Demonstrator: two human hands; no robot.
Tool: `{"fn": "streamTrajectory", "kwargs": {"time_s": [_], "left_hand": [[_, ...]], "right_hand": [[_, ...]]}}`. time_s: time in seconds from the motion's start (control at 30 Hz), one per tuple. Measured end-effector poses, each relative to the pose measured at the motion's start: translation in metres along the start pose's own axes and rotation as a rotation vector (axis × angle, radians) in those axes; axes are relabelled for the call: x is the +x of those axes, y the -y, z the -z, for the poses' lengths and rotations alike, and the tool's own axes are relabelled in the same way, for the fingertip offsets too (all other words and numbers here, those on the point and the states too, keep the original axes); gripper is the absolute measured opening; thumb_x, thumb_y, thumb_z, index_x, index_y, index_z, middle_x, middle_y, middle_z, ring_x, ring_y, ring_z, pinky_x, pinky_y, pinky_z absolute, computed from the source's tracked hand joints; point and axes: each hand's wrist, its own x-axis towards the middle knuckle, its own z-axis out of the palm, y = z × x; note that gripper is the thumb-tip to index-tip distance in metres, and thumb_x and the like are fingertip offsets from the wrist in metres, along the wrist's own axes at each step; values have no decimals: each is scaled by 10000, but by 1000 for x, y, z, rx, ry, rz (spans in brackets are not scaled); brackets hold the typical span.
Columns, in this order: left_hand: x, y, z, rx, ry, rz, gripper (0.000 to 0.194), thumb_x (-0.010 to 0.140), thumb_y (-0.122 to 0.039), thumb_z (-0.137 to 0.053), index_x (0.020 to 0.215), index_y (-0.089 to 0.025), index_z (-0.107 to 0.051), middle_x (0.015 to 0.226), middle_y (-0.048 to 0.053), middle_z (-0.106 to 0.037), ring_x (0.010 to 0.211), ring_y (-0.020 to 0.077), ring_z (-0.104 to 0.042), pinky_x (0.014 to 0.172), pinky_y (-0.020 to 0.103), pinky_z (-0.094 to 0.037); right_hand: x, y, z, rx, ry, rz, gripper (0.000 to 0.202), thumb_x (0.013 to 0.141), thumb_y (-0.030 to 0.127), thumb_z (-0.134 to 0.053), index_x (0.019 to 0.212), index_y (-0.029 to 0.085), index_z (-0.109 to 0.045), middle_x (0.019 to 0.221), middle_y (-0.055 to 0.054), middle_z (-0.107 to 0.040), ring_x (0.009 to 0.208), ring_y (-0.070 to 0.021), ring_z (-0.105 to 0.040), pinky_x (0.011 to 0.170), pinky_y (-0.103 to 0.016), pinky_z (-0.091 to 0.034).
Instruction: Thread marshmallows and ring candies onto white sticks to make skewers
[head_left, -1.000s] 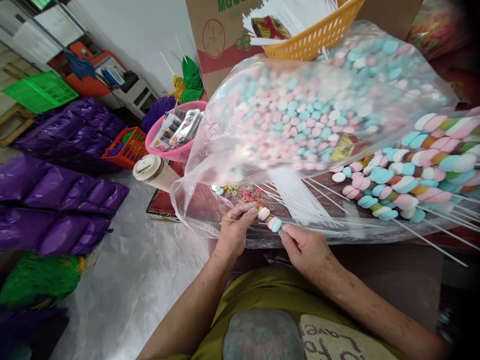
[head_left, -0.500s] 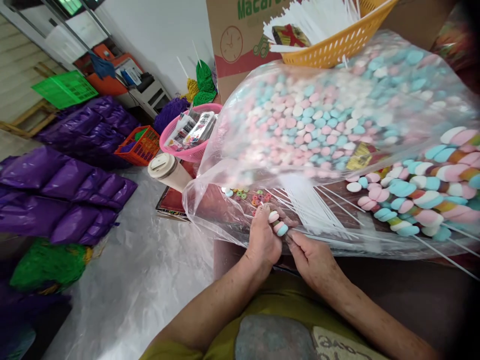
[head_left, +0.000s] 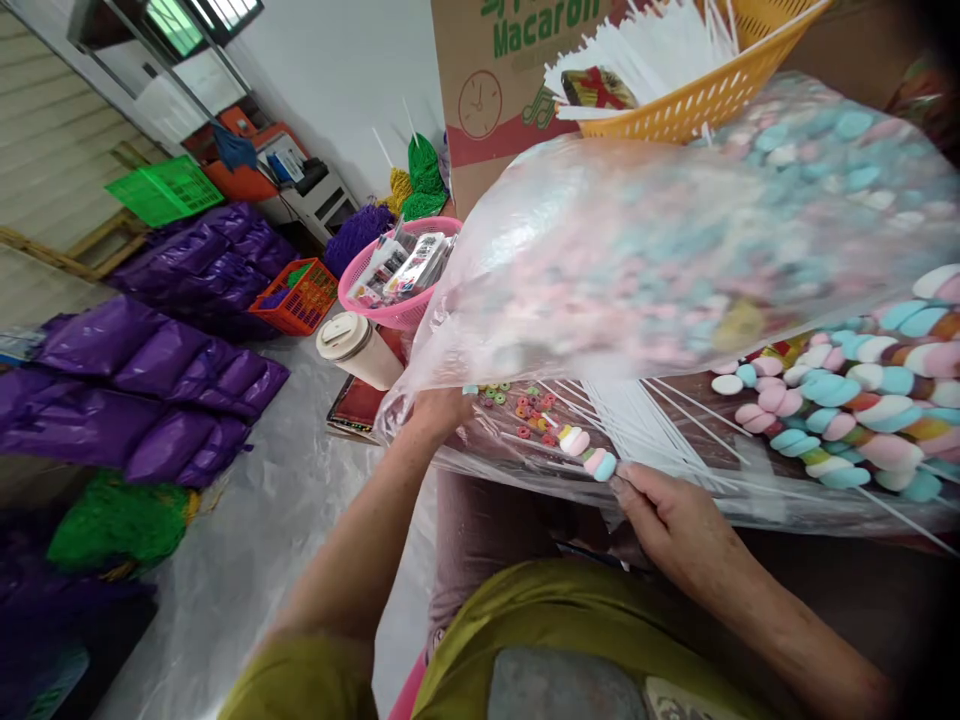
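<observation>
Between thumb and fingers, my right hand (head_left: 664, 515) pinches the lower end of a candy skewer (head_left: 576, 443), threaded with pink, white, yellow and blue pieces. My left hand (head_left: 444, 408) is at the left opening of the clear plastic bag (head_left: 525, 300), its fingers mostly hidden under the film. Small ring candies (head_left: 534, 412) in red, orange and green lie beside the skewer's tip. White sticks (head_left: 645, 430) are spread on the table to the right of the rings. Finished-looking marshmallow skewers (head_left: 862, 400) are piled at the right.
Behind the bag sits a yellow basket (head_left: 697, 100) of white sticks. A lidded cup (head_left: 360, 350) and a pink basket (head_left: 405, 310) stand at the left of the table. Purple packages (head_left: 150, 400), an orange crate (head_left: 300, 300) and a green crate (head_left: 165, 190) are further left.
My left hand has left the skewer and moved left to the bag's opening. My right hand still holds the skewer, now more exposed. The view has shifted slightly.
</observation>
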Motion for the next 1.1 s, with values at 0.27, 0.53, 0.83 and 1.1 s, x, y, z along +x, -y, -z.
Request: {"fn": "streamTrajectory", "kwargs": {"time_s": [0.27,0.53,0.83,1.1], "left_hand": [[16,15,1,-98,-20,11,285,626,-227,-656,910,-192,-652,1050,102,-647,1103,265,-493,955,406,-333],[-45,-34,5,-512,176,42,219,601,-276,-733,760,-145,-660,793,44,-662,833,211,-605,808,333,-453],[-97,-77,-44,-1082,702,497,237,602,-254,-756,762,-107,-660,598,18,-622,498,90,-563,530,224,-474],[-99,-78,-52,-1134,658,462,323,659,-237,-722,958,-152,-634,784,40,-666,657,140,-628,667,312,-525]], "right_hand": [[-7,11,-4,100,29,-45,292,849,327,-374,587,209,-428,515,22,-452,490,-115,-414,467,-228,-334],[-7,18,1,294,-108,-154,193,814,327,-491,689,192,-551,592,16,-512,561,-115,-447,534,-233,-368],[-1,17,-4,631,-145,-92,144,773,298,-574,693,178,-566,733,-16,-540,691,-128,-493,643,-261,-432],[-5,9,7,1024,-60,-283,220,747,338,-621,908,200,-562,557,75,-412,436,-49,-317,394,-193,-290]]}}
